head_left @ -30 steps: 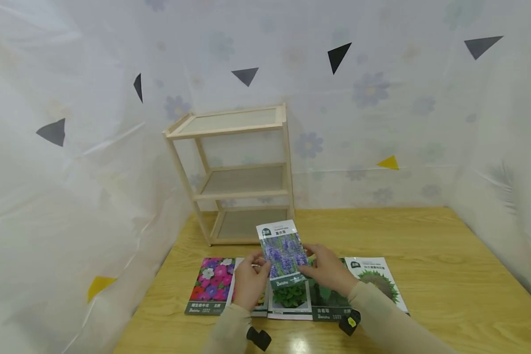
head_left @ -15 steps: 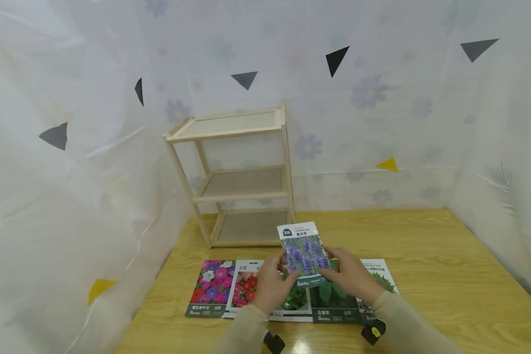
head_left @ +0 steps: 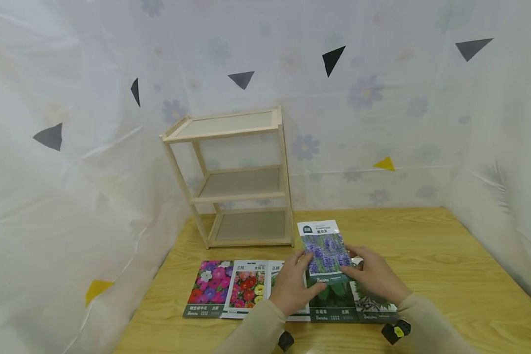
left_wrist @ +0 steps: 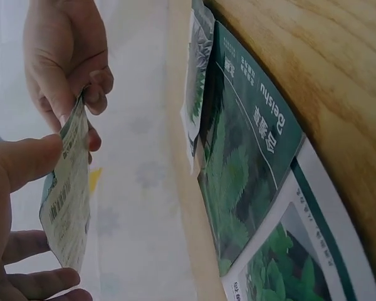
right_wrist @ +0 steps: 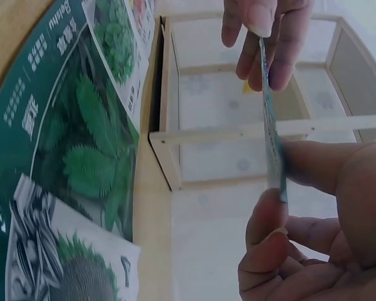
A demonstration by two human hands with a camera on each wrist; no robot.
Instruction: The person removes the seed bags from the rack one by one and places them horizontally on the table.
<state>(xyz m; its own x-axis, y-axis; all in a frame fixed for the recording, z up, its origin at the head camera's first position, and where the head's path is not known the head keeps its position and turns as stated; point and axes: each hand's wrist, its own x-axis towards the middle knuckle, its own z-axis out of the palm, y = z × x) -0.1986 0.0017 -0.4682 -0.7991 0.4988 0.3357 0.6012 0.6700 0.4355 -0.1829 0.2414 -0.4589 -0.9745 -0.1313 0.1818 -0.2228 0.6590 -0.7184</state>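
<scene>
A seed packet [head_left: 325,250] with purple lavender-like flowers is held up, tilted, above a row of other packets. My left hand [head_left: 289,290] pinches its left lower side, thumb at the bottom edge and fingertips at the side. From the other side my right hand [head_left: 376,278] grips the lower right edge between thumb and fingers. In the left wrist view the packet's pale printed back [left_wrist: 72,188] with a barcode faces the camera. Seen almost edge-on in the right wrist view, the packet [right_wrist: 271,132] runs between both hands. Below lies a dark green leaf packet [head_left: 336,300], partly covered.
A pink-flower packet [head_left: 210,282], a red-and-yellow-flower packet [head_left: 245,292] and a sunflower packet [head_left: 373,309] lie in the same row, with a leafy packet [left_wrist: 288,263] mostly behind my left hand. A three-tier wooden rack [head_left: 243,183] stands behind on the wooden table [head_left: 425,255].
Both hands have carried the lavender packet to the right, from in front of the rack to past its right side. The red-and-yellow-flower packet has come into full view.
</scene>
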